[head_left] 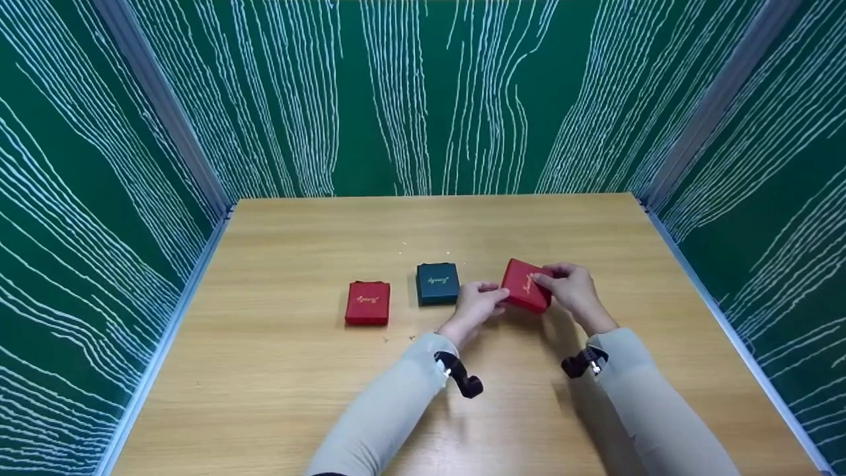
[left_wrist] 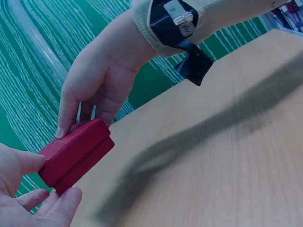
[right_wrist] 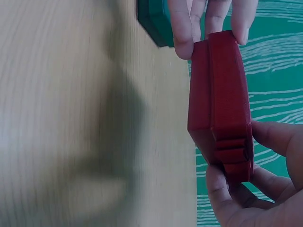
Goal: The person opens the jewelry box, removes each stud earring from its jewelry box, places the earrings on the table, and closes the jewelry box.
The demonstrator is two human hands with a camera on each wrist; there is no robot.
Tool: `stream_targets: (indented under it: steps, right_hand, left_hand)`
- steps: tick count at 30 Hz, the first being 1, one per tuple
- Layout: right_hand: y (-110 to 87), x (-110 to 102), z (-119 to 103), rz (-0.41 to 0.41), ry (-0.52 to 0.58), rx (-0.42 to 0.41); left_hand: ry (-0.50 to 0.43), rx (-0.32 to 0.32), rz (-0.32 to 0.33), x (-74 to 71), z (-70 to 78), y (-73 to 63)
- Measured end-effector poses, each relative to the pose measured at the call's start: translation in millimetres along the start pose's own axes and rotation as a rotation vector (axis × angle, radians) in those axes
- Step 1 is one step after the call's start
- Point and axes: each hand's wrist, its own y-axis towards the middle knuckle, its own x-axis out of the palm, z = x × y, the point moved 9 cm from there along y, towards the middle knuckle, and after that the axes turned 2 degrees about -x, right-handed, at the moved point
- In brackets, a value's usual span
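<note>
Both hands hold a red gift box [head_left: 522,291] with gold lettering on its lid, tilted above the table at the right. My left hand [head_left: 474,304] pinches its near left corner, thumb on top and fingers beneath. At the opposite side, my right hand [head_left: 574,291] grips it with the thumb on the lid. In the right wrist view the box [right_wrist: 220,94] shows a seam between lid and base, with a ribbed tab at one end. The lid is down on the base, and the inside is hidden.
A dark green box [head_left: 437,284] lies left of the left hand, with a second red box [head_left: 367,303] farther left. Small bits lie scattered on the wooden table [head_left: 297,383]. Green walls with white streaks [head_left: 396,99] enclose the back and sides.
</note>
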Motion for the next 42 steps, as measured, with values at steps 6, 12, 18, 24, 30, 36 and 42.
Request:
stream_targets:
  steps: [6,12,18,24,30,36,42]
  right_hand:
    - [-4.2,13,-11,-0.026,0.007,-0.027]
    - [-6.7,25,-21,-0.044,-0.012,-0.066]
    - [-8.9,36,-30,-0.042,0.002,-0.118]
    - [-12.3,49,-31,-0.057,0.064,-0.112]
    - [-17.7,65,-33,-0.084,0.172,-0.091]
    - [-23.1,81,-38,-0.118,0.282,-0.053]
    - [-24.5,88,-48,-0.112,0.328,-0.081]
  left_hand:
    - [0.042,0.004,-0.047,-15.6,7.7,-2.0]
    - [0.065,0.008,-0.074,-27.3,12.6,-5.7]
    - [0.078,0.000,-0.076,-41.3,16.3,-8.7]
    - [0.069,0.003,-0.045,-54.7,17.5,-9.4]
    - [0.011,0.029,-0.001,-69.7,19.8,-7.3]
    - [-0.051,0.046,0.036,-79.8,22.4,-8.9]
    - [-0.096,0.055,0.013,-82.3,24.8,-12.4]
